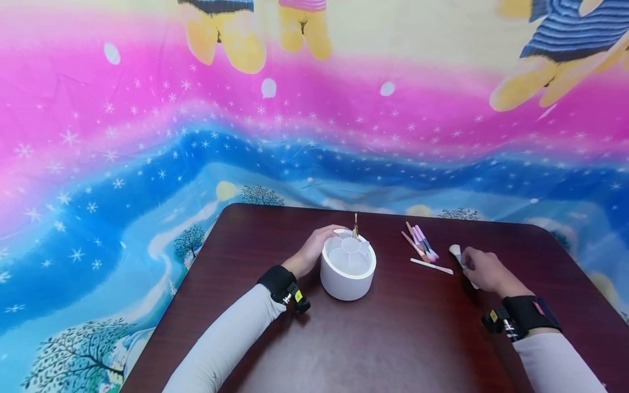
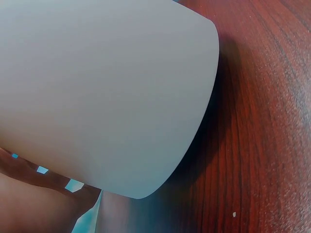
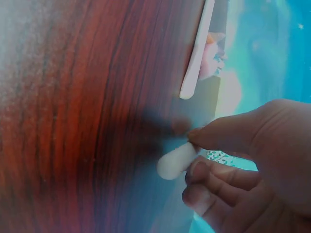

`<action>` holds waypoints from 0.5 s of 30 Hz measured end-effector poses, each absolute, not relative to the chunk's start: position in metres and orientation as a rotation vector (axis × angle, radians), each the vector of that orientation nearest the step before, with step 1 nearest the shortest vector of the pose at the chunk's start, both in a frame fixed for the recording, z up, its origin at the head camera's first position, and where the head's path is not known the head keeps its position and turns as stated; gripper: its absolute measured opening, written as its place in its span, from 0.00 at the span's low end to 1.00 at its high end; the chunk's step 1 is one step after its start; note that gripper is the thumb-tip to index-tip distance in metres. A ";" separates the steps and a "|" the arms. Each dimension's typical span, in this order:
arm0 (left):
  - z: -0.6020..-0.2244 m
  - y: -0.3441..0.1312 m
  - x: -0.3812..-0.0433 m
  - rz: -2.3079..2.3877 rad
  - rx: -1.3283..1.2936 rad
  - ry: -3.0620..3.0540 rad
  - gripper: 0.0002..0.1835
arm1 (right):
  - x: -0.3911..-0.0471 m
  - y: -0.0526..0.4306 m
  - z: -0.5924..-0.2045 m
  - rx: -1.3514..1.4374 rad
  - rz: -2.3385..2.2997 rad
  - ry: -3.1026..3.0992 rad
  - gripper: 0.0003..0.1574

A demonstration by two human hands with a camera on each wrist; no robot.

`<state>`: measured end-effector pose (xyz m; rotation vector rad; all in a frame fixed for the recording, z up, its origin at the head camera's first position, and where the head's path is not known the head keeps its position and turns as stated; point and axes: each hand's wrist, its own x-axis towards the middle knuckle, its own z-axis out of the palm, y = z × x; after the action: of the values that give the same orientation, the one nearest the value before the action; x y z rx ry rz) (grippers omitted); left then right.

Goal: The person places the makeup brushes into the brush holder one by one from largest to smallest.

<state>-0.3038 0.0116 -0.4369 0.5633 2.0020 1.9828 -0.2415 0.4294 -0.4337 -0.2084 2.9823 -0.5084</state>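
My left hand [image 1: 313,250] rests against the left side of a round white brush holder [image 1: 346,285] with inner dividers, whose smooth wall [image 2: 112,92] fills much of the left wrist view. One thin makeup brush [image 1: 356,225] stands upright at the holder's back. Over on the right, my right hand [image 1: 485,269] pinches a white makeup brush [image 1: 456,250] between thumb and fingers, its bristles pointing away from me. In the right wrist view the rounded handle end [image 3: 176,162] pokes out below the thumb.
Between holder and right hand lie several pink and purple brushes [image 1: 421,241] in a loose bunch. A slim white brush [image 1: 431,266] lies just in front of them. The dark wooden table [image 1: 393,338] ends at a printed cloth backdrop [image 1: 319,153].
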 end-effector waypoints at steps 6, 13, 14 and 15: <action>-0.438 0.010 -0.304 1.991 0.595 1.999 0.22 | -0.236 0.425 -0.426 -0.192 -0.636 3.077 0.17; -0.438 0.011 -0.304 1.987 0.592 2.000 0.22 | -0.230 0.408 -0.399 -0.237 -0.746 3.239 0.25; -0.438 0.011 -0.304 1.987 0.589 2.000 0.22 | -0.230 0.405 -0.395 -0.251 -0.753 3.260 0.25; -0.437 0.011 -0.304 1.990 0.587 1.999 0.22 | -0.230 0.402 -0.390 -0.264 -0.757 3.278 0.24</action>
<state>-0.3041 0.0115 -0.4374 0.5866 1.9988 1.9897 -0.2299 0.4016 -0.3904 -0.2641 3.2776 -0.7570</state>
